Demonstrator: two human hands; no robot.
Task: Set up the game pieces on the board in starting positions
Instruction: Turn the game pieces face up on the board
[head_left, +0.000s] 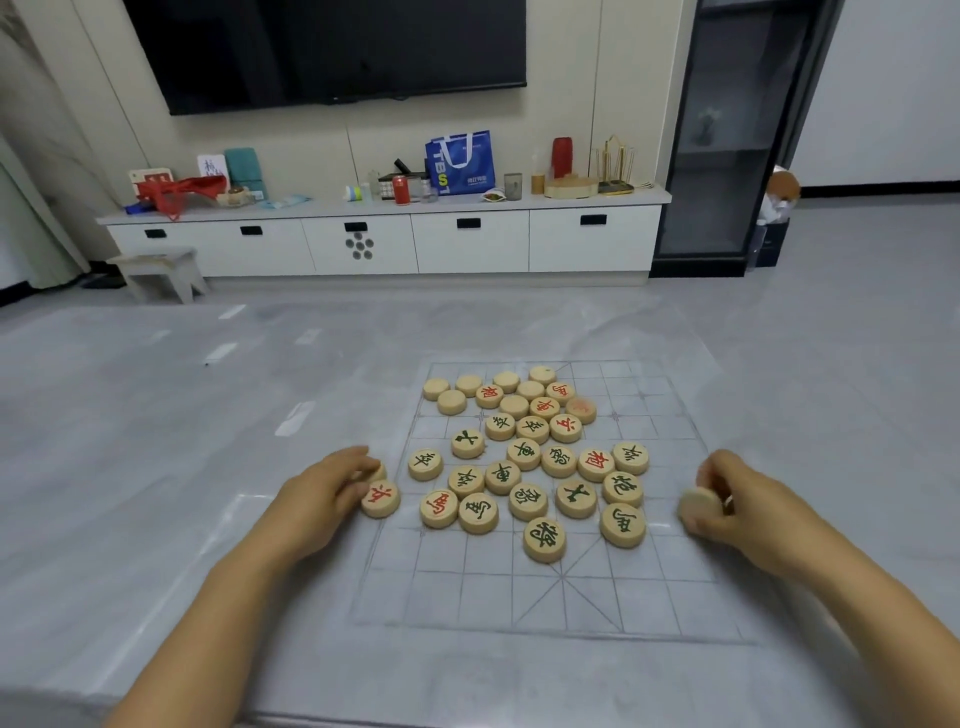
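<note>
Two grips are seen. The right hand (743, 499) is curled tight round a held piece (698, 503), which is pinched between thumb and fingers just off the right edge of the board (467, 597). A plain side is turned to the camera, so its character cannot be read. The left hand (322, 493) is curled too, with fingertips closed on an edge piece (378, 472) at the board's left edge. That piece is mostly hidden and sits just beside a red-marked piece (381, 499).

The loose pieces (524, 457) are heaped over the middle and far half of the board, green and red mixed. Several face-down pieces (452, 401) are grouped toward the far edge. The near rows are unfilled, so the task is judged barely begun. The board is a thin clear sheet laid flat on the grey table (156, 415).

For the step in hand, each held piece should be turned face up and read before it is placed. It should then be set squarely on a line crossing, not inside a square. Back-row corners are best filled first, with colours kept to opposite edges. The sheet should not be dragged while pieces are slid.
</note>
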